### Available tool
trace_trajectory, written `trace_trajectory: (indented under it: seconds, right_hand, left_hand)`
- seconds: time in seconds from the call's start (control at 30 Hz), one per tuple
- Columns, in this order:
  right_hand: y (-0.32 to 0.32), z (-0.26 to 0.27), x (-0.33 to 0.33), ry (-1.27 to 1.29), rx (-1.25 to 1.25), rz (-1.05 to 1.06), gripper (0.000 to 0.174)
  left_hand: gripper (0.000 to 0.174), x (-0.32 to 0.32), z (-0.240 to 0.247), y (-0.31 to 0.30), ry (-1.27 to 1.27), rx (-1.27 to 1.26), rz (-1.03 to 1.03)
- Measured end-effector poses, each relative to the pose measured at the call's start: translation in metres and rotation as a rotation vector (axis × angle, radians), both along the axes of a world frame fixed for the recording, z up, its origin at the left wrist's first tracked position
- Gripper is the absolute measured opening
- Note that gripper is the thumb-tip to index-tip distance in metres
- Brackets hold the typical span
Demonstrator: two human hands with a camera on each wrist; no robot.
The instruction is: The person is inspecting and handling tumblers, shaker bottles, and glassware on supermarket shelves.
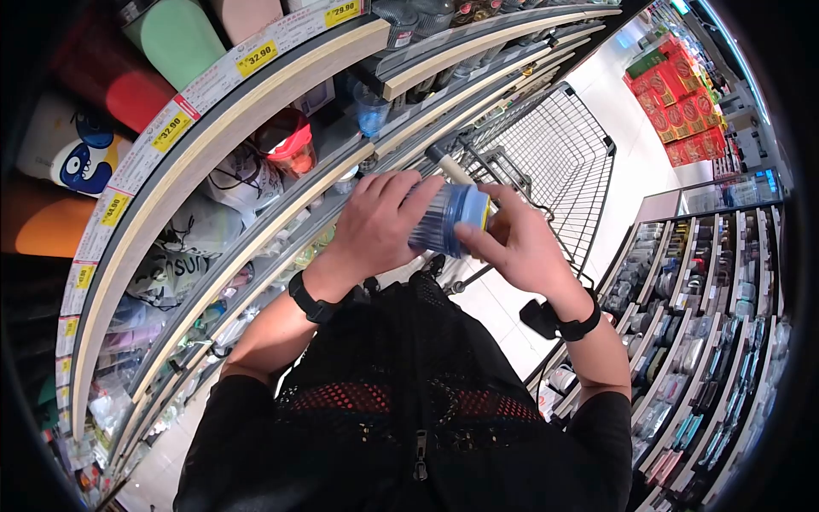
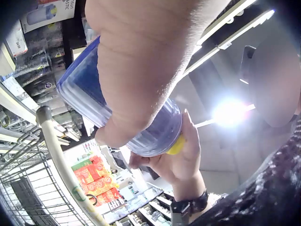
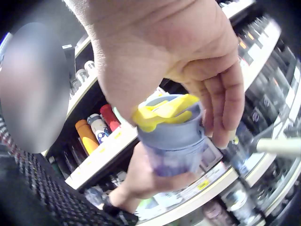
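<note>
I've got the L grip (image 1: pixel 380 224) wrapped round the body of a clear-blue bottle (image 1: pixel 439 224), so that one's full. R grip (image 1: pixel 525 243) is narrowed on the pale-blue lid (image 1: pixel 474 207), thumb one side, fingers the other. A yellow piece (image 3: pixel 164 113) sits on the lid's end face, close under the R palm. Reason for the split, I'd say: L takes the wt. & steadies the body, leaving R for the lid end.

Bottle's in mid-air btwn the two hands, out in front of the chest. In the head view its long axis runs roughly crosswise, base end to L, lid pointing R; exact tilt I can't tell thru this fisheye.

Just past the hands is the cart (image 1: pixel 554 162), its handle (image 1: pixel 456 171) ending right behind the bottle; prob. kept near so both hands stay free. Out L, a shelf (image 1: pixel 350 40) carries tumblers (image 1: pixel 173 47), w/ price tags (image 1: pixel 256 58) along its front edge, presumably for reading from the aisle. Far R: more racks (image 1: pixel 699 341); beyond the cart, stacked red boxes (image 1: pixel 678 94).
</note>
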State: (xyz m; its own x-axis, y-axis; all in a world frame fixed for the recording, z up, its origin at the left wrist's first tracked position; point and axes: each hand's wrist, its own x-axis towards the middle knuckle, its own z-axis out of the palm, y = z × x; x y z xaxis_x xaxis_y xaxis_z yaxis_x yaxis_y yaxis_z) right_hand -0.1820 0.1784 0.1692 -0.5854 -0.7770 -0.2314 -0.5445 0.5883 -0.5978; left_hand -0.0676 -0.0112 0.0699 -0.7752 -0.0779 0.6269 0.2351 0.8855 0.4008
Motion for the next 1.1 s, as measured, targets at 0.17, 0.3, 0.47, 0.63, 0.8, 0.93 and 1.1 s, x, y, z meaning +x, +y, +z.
trace_trajectory:
  seconds: [0.17,0.3,0.47,0.63,0.8,0.93,1.1]
  right_hand:
    - [0.003,-0.004,-0.002,-0.525,0.037,-0.200,0.084]
    - [0.015,0.003,-0.002,0.372,-0.271,0.227,0.093]
    - [0.022,0.017,-0.008,0.643,-0.218,0.635,0.085]
    - [0.027,-0.001,-0.007,0.559,-0.329,0.710,0.080]
    - [0.028,-0.021,-0.008,0.475,-0.493,0.572,0.085]
    - [0.027,-0.036,-0.013,0.513,-0.560,0.484,0.089]
    - [0.022,-0.051,-0.013,0.510,-0.569,0.347,0.094]
  left_hand:
    - [0.080,0.002,-0.006,0.000,0.009,0.008,-0.039]
    - [0.076,0.005,0.003,0.002,-0.155,0.208,-0.095]
    - [0.078,0.003,0.012,-0.009,-0.474,0.389,-0.425]
    - [0.086,-0.003,0.011,-0.007,-0.543,0.372,-0.640]
    - [0.084,-0.004,0.014,-0.004,-0.644,0.505,-0.719]
    - [0.082,-0.003,0.013,-0.002,-0.578,0.501,-0.634]
    - [0.084,-0.001,0.016,0.001,-0.518,0.479,-0.438]
